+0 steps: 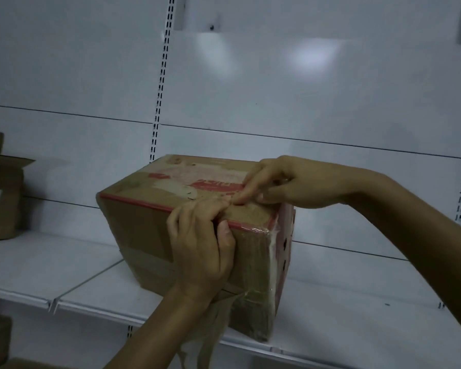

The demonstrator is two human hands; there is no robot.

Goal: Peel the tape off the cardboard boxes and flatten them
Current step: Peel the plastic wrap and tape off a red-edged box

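In the head view, the cardboard box (144, 230) sits on the white shelf (64, 270); it looks light and stiff, and its tape (272, 249) looks thin and sticky, best pulled by a loose end. The left hand (201, 246) curls over the box's near top edge, holding it. The right hand (285, 185) pinches the tape on top, just beside the left hand.

The middle of the shelf (64, 265) is taken up by the taped cardboard box (144, 235). Bare shelf is left to that box's left, as far as an open carton (0, 198), and to its right. Passage behind it is closed by the back panel (250, 89); loose tape (210, 334) is hung below its front.
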